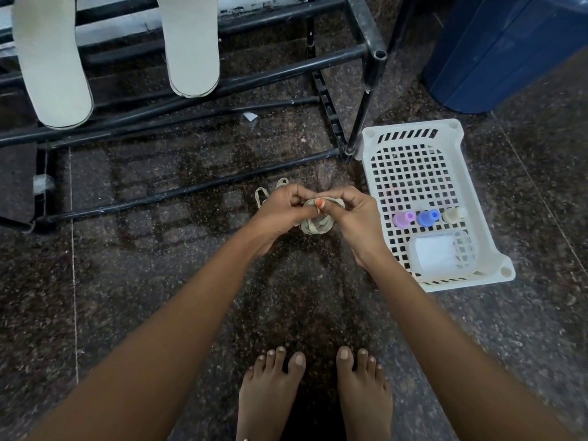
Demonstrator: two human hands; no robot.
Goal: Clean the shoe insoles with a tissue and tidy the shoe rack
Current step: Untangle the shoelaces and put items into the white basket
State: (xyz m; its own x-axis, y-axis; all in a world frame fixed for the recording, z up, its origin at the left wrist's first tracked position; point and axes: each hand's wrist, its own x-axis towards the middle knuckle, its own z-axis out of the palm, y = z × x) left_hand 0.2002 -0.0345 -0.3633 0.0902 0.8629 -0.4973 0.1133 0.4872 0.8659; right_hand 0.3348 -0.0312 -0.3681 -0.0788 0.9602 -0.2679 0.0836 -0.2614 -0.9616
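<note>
Two pale insoles lie across the bars of the black shoe rack [362,36], one at the far left [51,62] and one near the middle [191,43]. In front of the rack, above the dark stone floor, my left hand [280,211] and my right hand [353,218] meet. Both pinch a cream shoelace [318,224] that is coiled into a small bundle between them. Loose loops of the lace [264,194] stick out behind my left hand.
A white perforated basket [471,186] stands on the floor right of my hands, holding three small bottles [428,218] and a white tissue pack [436,253]. A blue bin [509,49] stands at the back right. My bare feet [315,393] are at the bottom.
</note>
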